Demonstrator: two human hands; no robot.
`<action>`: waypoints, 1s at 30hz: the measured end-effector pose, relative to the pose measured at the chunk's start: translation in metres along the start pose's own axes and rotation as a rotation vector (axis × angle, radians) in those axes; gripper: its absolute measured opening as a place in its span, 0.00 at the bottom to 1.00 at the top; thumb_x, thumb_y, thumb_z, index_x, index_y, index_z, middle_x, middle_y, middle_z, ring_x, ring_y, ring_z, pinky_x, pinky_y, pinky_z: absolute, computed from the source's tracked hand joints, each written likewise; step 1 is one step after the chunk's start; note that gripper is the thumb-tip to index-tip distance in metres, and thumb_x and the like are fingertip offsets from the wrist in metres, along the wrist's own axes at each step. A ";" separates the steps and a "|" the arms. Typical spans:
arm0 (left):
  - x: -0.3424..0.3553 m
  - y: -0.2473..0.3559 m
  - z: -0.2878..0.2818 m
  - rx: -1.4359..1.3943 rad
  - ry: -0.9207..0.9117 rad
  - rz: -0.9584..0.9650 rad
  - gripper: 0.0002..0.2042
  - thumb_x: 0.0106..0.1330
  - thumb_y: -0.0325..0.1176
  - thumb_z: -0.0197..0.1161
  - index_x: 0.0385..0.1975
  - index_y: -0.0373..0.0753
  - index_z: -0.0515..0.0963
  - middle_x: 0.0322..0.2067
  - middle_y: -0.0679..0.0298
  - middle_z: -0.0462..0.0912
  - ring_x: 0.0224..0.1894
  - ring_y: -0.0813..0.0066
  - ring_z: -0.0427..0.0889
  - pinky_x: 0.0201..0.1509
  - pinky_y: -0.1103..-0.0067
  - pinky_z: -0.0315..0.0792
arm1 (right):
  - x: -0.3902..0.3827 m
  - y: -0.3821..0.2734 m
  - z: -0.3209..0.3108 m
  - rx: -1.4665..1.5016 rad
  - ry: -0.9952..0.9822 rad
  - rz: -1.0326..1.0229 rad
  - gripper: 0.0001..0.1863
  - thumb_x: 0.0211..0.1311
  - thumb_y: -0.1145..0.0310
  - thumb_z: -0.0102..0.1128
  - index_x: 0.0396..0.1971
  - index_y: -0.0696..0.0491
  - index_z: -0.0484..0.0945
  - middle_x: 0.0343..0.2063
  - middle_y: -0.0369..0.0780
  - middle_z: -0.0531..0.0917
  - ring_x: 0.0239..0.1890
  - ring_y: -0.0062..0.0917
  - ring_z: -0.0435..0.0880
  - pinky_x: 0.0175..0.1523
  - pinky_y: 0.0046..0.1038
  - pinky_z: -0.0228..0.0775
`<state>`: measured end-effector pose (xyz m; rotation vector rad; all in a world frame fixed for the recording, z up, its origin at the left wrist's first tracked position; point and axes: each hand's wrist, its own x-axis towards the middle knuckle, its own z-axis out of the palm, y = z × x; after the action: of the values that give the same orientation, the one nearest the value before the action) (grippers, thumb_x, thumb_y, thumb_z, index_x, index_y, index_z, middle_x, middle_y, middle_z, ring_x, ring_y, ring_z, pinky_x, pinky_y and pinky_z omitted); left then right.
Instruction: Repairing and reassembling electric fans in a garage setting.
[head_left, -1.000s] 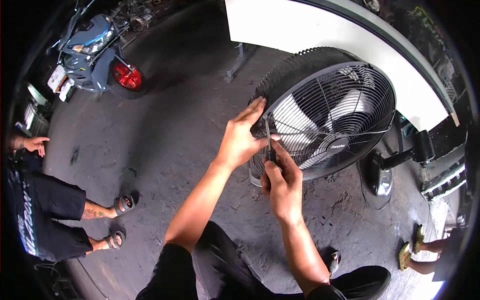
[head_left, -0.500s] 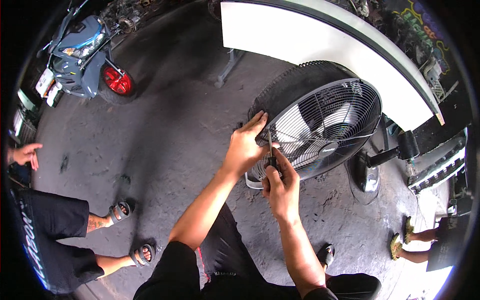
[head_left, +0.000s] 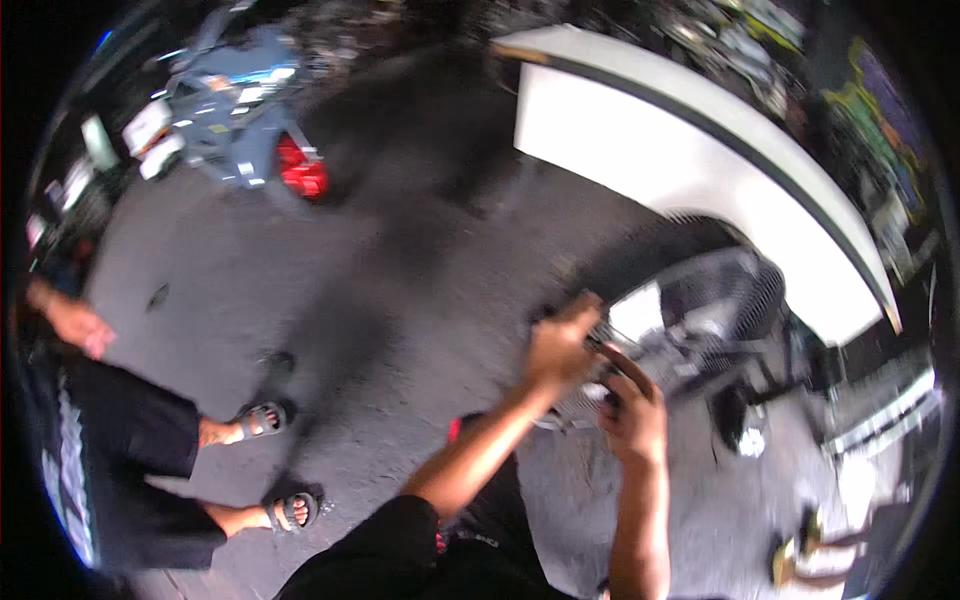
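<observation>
A black floor fan [head_left: 690,310] with a round wire guard is tilted in front of me, blurred by motion. My left hand [head_left: 565,350] grips the left edge of its guard, thumb toward the front wires. Close beside it on the right, my right hand [head_left: 634,415] is closed around a screwdriver [head_left: 607,376] at the guard's lower left edge. The screwdriver's handle and shaft are smeared, and I cannot tell whether its tip touches the fan.
A large white curved panel [head_left: 640,130] stands behind the fan. A grey scooter [head_left: 235,130] with a red front wheel is parked at the far left. A person in dark shorts [head_left: 135,420] stands at my left; another person's feet [head_left: 790,560] show at the lower right.
My view has swung, so the fan, panel and scooter appear lower and farther right. Both hands remain at the fan's guard edge. The right hand still holds the screwdriver.
</observation>
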<state>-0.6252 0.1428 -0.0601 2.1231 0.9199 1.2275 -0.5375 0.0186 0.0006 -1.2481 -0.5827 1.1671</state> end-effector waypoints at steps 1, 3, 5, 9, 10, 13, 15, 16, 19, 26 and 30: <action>-0.005 0.000 0.007 -0.018 0.018 -0.026 0.29 0.47 0.39 0.69 0.49 0.32 0.73 0.51 0.49 0.73 0.55 0.60 0.73 0.58 0.74 0.68 | 0.002 0.001 -0.008 0.129 -0.023 0.036 0.20 0.58 0.74 0.48 0.51 0.58 0.73 0.26 0.34 0.75 0.17 0.11 0.65 0.18 0.13 0.54; -0.008 0.005 0.013 -0.076 -0.056 -0.055 0.25 0.50 0.34 0.64 0.51 0.36 0.73 0.54 0.52 0.71 0.56 0.61 0.72 0.59 0.74 0.67 | 0.004 0.004 -0.022 0.319 -0.010 0.092 0.17 0.58 0.74 0.47 0.49 0.59 0.73 0.23 0.32 0.73 0.15 0.10 0.62 0.16 0.11 0.50; -0.008 0.011 0.023 -0.098 -0.008 -0.030 0.25 0.53 0.33 0.62 0.53 0.33 0.70 0.57 0.50 0.68 0.59 0.63 0.68 0.64 0.73 0.62 | -0.001 0.001 -0.017 0.119 0.051 0.003 0.19 0.57 0.73 0.49 0.50 0.59 0.72 0.20 0.31 0.70 0.14 0.09 0.60 0.14 0.13 0.48; -0.012 0.015 0.005 -0.134 -0.090 0.014 0.35 0.49 0.31 0.65 0.59 0.32 0.61 0.61 0.51 0.61 0.63 0.60 0.63 0.66 0.73 0.58 | -0.002 0.001 -0.005 -0.665 -0.018 -0.477 0.17 0.52 0.81 0.44 0.42 0.63 0.76 0.15 0.36 0.73 0.13 0.16 0.67 0.17 0.23 0.59; -0.013 0.014 0.000 -0.107 -0.084 0.000 0.36 0.48 0.30 0.65 0.60 0.32 0.60 0.61 0.50 0.61 0.63 0.60 0.63 0.66 0.73 0.58 | 0.010 0.010 -0.016 -0.814 -0.048 -0.626 0.16 0.52 0.81 0.46 0.41 0.63 0.75 0.19 0.40 0.75 0.19 0.21 0.71 0.24 0.26 0.64; -0.015 0.015 0.002 -0.072 -0.115 0.029 0.39 0.47 0.30 0.66 0.62 0.33 0.57 0.61 0.50 0.60 0.61 0.58 0.65 0.64 0.73 0.61 | -0.012 -0.008 -0.009 -1.373 0.039 -0.682 0.10 0.56 0.73 0.51 0.35 0.59 0.79 0.25 0.49 0.81 0.26 0.40 0.79 0.29 0.36 0.70; -0.013 0.023 -0.005 0.006 -0.172 0.006 0.35 0.53 0.35 0.60 0.62 0.33 0.56 0.61 0.50 0.61 0.57 0.56 0.70 0.61 0.70 0.66 | -0.017 -0.003 -0.008 -1.387 0.078 -0.771 0.12 0.55 0.72 0.50 0.35 0.60 0.79 0.32 0.52 0.80 0.32 0.46 0.80 0.35 0.41 0.72; -0.012 0.015 -0.003 0.031 -0.189 -0.002 0.35 0.54 0.36 0.59 0.63 0.35 0.56 0.61 0.50 0.61 0.57 0.55 0.70 0.60 0.68 0.65 | -0.016 -0.002 -0.004 -1.565 0.047 -0.673 0.11 0.55 0.71 0.50 0.33 0.60 0.78 0.32 0.52 0.81 0.33 0.45 0.81 0.35 0.40 0.72; -0.015 0.030 -0.003 0.085 -0.243 -0.003 0.34 0.57 0.34 0.57 0.65 0.44 0.53 0.63 0.49 0.58 0.57 0.52 0.70 0.59 0.65 0.66 | 0.008 0.015 -0.021 -1.718 0.064 -0.721 0.11 0.54 0.68 0.51 0.29 0.60 0.78 0.31 0.50 0.81 0.32 0.42 0.82 0.34 0.38 0.74; -0.019 -0.020 0.035 0.186 0.079 0.365 0.14 0.57 0.37 0.57 0.43 0.48 0.75 0.55 0.44 0.68 0.42 0.49 0.79 0.40 0.66 0.76 | 0.011 0.006 -0.025 -0.175 -0.072 -0.243 0.09 0.61 0.65 0.54 0.33 0.55 0.75 0.19 0.31 0.73 0.16 0.16 0.67 0.19 0.19 0.59; -0.015 -0.021 0.064 0.086 -0.012 0.386 0.19 0.50 0.36 0.63 0.45 0.50 0.74 0.59 0.46 0.63 0.41 0.52 0.80 0.40 0.66 0.76 | 0.006 0.011 -0.042 0.111 -0.211 -0.169 0.06 0.63 0.69 0.50 0.36 0.52 0.74 0.21 0.30 0.70 0.15 0.15 0.63 0.18 0.16 0.53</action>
<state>-0.5805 0.1388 -0.1121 2.4530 0.5809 1.3741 -0.5031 0.0060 -0.0229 -0.9690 -0.7550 1.1788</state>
